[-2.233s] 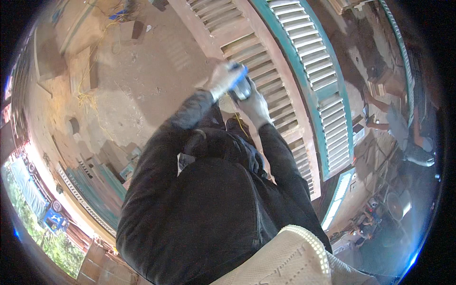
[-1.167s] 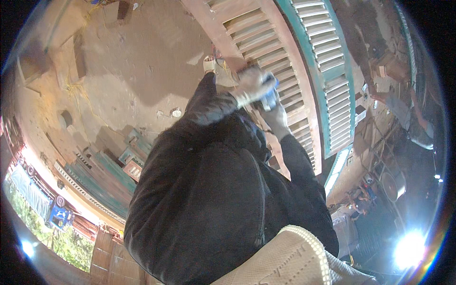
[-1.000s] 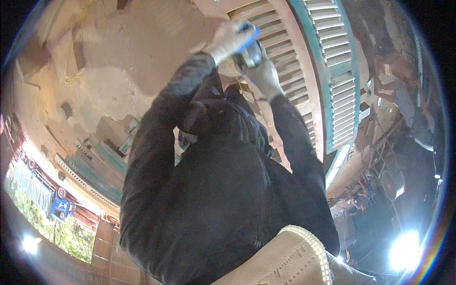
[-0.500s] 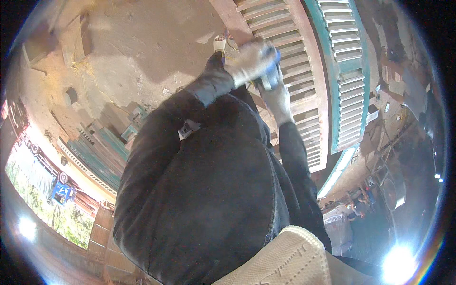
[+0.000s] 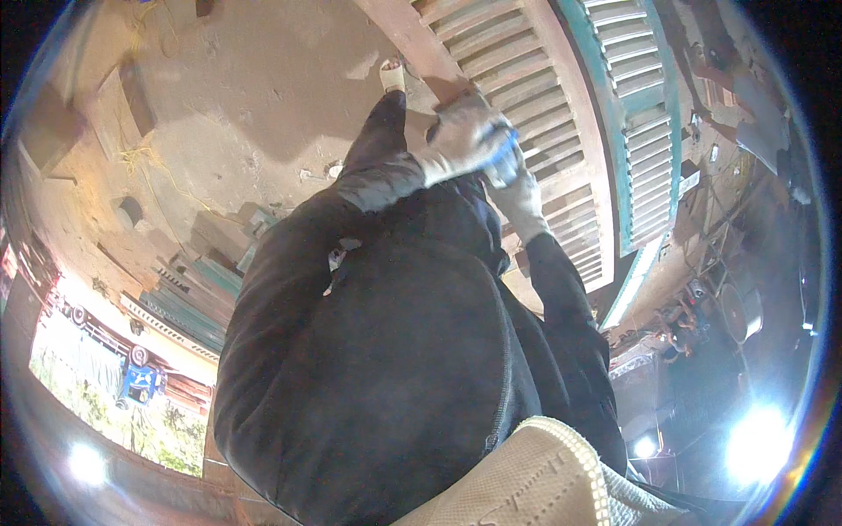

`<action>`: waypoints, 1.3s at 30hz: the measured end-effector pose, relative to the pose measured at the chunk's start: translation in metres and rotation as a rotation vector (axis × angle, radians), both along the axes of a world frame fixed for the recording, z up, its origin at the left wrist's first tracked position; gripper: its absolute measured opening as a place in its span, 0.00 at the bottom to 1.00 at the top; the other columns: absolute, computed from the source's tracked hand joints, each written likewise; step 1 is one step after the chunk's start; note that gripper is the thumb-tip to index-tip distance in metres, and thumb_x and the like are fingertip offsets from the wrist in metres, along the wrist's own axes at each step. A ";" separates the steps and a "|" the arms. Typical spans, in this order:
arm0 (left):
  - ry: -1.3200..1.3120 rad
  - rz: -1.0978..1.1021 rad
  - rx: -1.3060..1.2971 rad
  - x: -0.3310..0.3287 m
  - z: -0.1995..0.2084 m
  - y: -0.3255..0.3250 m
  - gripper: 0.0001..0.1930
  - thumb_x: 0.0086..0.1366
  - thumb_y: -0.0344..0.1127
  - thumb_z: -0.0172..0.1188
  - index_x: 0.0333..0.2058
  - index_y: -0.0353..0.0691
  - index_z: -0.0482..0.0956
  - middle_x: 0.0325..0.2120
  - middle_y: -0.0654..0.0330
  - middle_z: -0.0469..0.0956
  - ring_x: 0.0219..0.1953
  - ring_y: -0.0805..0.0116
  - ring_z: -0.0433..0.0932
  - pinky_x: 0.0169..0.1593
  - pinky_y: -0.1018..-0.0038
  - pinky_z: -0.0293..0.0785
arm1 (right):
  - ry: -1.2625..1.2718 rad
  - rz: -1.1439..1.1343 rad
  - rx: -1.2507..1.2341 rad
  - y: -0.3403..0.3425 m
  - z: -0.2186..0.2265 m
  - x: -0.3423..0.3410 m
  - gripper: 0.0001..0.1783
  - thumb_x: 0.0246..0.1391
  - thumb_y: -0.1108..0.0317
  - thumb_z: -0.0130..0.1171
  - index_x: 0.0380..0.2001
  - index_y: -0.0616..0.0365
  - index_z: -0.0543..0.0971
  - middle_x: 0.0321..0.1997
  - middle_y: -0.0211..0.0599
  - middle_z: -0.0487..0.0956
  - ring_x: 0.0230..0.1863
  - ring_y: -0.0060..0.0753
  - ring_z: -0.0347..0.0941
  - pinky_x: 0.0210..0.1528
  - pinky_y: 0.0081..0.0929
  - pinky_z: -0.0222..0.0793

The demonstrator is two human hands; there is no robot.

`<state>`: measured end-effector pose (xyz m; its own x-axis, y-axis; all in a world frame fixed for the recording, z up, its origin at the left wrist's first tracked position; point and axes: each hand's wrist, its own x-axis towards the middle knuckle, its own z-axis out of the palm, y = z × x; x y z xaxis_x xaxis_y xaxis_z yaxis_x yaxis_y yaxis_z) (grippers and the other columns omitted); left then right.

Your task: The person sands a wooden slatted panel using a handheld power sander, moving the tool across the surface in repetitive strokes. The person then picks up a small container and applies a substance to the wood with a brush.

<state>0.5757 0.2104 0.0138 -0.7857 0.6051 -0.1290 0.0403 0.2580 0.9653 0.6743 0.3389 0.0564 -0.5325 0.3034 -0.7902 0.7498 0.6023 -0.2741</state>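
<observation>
My left hand (image 5: pixel 458 145), in a pale work glove, is closed over a blue-and-grey object (image 5: pixel 503 156) at the near edge of a louvred shutter. Gloves and blur hide most of that object, so its kind cannot be made out. Gripping it from below and to the right is my right hand (image 5: pixel 521 200), gloved too, its fingers partly hidden. Just beyond both hands lies the bare, reddish-brown louvred shutter (image 5: pixel 586 162), running from the top of the view down to the right. Neither hand plainly touches its slats.
A green louvred shutter (image 5: pixel 624 131) lies beyond the brown one. Stacked green slatted pieces (image 5: pixel 180 307) and a wooden block (image 5: pixel 127 105) are on the floor at left. Yellow cord (image 5: pixel 145 159) trails there. A person (image 5: pixel 759 127) is at the far right.
Both hands have shifted slightly down with the blue-and-grey object between them. The left glove now covers more of it, and my view has turned a little.
</observation>
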 end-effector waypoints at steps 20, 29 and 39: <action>0.282 0.195 -0.594 -0.247 -0.057 -0.146 0.28 0.69 0.57 0.46 0.53 0.39 0.75 0.45 0.44 0.79 0.50 0.51 0.78 0.53 0.62 0.71 | 0.593 0.125 -0.144 -0.112 -0.046 -0.195 0.31 0.50 0.56 0.57 0.53 0.63 0.64 0.43 0.59 0.79 0.47 0.59 0.76 0.49 0.48 0.71; -0.202 -0.028 -0.023 0.044 -0.005 0.016 0.14 0.66 0.42 0.56 0.39 0.36 0.80 0.34 0.58 0.82 0.38 0.75 0.77 0.46 0.73 0.72 | 0.479 -0.058 -0.067 0.005 -0.008 0.080 0.45 0.46 0.53 0.63 0.64 0.60 0.58 0.55 0.55 0.74 0.55 0.54 0.72 0.54 0.40 0.70; -0.024 0.037 -0.060 0.285 -0.006 0.153 0.08 0.63 0.37 0.57 0.34 0.38 0.79 0.31 0.50 0.80 0.35 0.52 0.80 0.40 0.63 0.74 | 0.653 0.029 0.310 0.091 -0.002 0.291 0.50 0.37 0.60 0.72 0.62 0.63 0.59 0.59 0.56 0.67 0.60 0.57 0.65 0.59 0.46 0.64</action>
<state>0.8602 0.3630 0.0077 -0.8035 0.5663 -0.1834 0.0067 0.3166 0.9485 0.9656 0.4299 0.0545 -0.8781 0.4403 -0.1875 0.4735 0.7424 -0.4741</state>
